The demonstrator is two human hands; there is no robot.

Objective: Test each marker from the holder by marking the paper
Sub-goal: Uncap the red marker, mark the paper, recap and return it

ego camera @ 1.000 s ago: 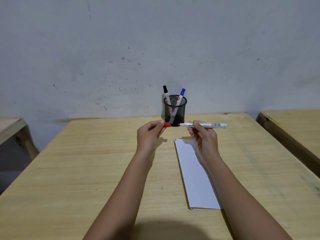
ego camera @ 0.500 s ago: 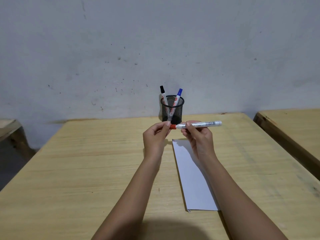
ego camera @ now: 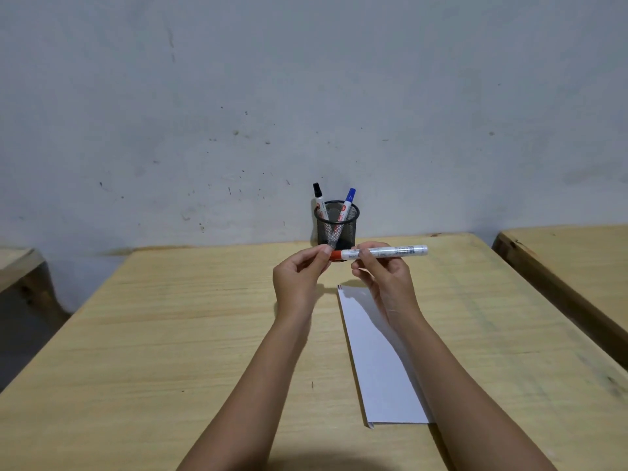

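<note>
A white marker with a red cap lies level in the air above the table. My right hand grips its barrel. The thumb and fingers of my left hand pinch the red cap, which sits against the barrel. Just behind stands the black mesh holder, with a black-capped marker and a blue-capped marker leaning in it. A long white sheet of paper lies flat on the table under my right forearm.
The wooden table stands against a grey wall. A second wooden table is close on the right, with a gap between. Part of another table shows at the far left.
The red cap, held apart from the barrel a second ago, now sits against it. My left hand has moved right toward my right hand.
</note>
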